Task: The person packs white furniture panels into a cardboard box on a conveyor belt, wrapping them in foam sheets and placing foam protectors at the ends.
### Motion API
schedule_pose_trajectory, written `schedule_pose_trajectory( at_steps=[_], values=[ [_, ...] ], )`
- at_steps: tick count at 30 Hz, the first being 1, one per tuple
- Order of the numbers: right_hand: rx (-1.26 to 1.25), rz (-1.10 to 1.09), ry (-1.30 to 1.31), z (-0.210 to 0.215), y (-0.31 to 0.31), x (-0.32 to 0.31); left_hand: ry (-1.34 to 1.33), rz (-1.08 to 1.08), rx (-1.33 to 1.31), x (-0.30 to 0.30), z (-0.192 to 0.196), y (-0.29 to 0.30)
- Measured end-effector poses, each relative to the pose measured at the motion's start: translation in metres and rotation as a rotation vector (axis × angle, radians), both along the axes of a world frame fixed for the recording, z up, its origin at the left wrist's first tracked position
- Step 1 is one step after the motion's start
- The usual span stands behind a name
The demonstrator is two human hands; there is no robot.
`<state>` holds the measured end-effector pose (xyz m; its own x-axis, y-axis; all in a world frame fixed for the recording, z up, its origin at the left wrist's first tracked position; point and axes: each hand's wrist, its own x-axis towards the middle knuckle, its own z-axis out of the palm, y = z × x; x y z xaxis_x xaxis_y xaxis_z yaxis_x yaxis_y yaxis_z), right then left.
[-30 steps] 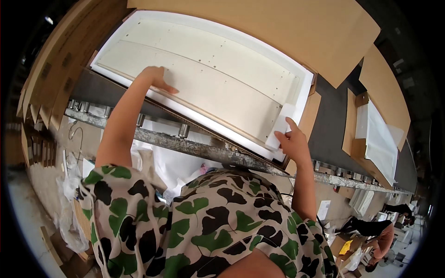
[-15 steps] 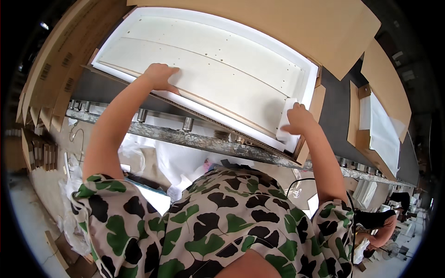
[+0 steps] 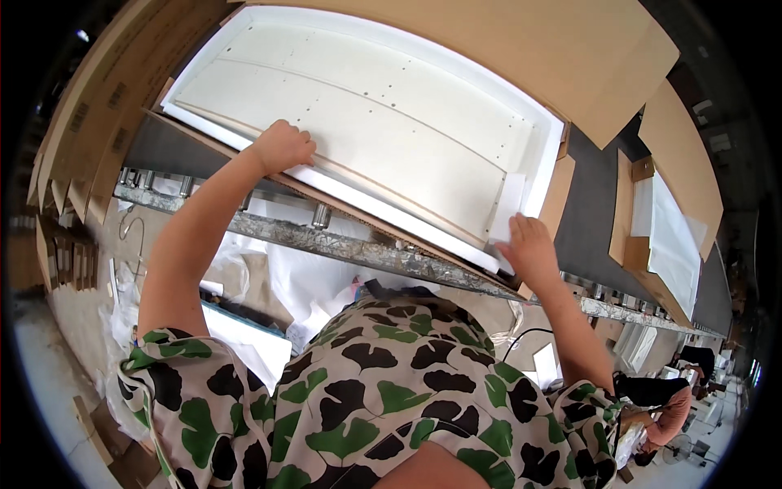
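Cardboard carton (image 3: 505, 57), opened flat and brown, takes up most of what I see; it lies across the bench (image 3: 342, 244), a roller conveyor with a metal rail along my side, so that I can reach everything inside from the near edge. White foam lining (image 3: 550, 155) frames the carton's inside, presumably to cushion the contents. Cream panels (image 3: 366, 122), long and drilled with small holes, lie flat in that lining, stacked close together. My left hand (image 3: 281, 147) rests curled on the near edge of the front panel, fingers bent over it, pressing rather than lifting as far as I can judge. My right hand (image 3: 529, 248) lies open and flat on a small white foam piece (image 3: 509, 208) at the near right corner, holding it against the panel ends. Farther right along the bench lies a second open carton (image 3: 684, 171) with white sheeting inside. No labels are readable from here.
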<state>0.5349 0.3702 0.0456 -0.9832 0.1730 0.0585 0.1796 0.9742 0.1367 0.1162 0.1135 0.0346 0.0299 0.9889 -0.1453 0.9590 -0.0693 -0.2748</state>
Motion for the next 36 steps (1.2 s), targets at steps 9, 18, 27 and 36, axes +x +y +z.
schedule_pose_trajectory(
  at_steps=[9, 18, 27, 36],
  values=[
    [-0.052, -0.029, -0.273, 0.027, 0.009, -0.015, -0.089, 0.260, -0.228, 0.003, 0.012, 0.033],
    [-0.013, -0.075, -0.489, 0.014, 0.001, -0.023, -0.067, 0.119, -0.337, -0.003, 0.002, 0.029],
    [-0.239, -0.053, -0.333, -0.007, 0.060, -0.046, -0.065, 0.055, -0.415, 0.001, 0.003, 0.047],
    [-0.148, -0.040, -0.600, 0.017, 0.041, -0.059, -0.115, 0.069, -0.329, 0.002, -0.006, 0.033]
  ],
)
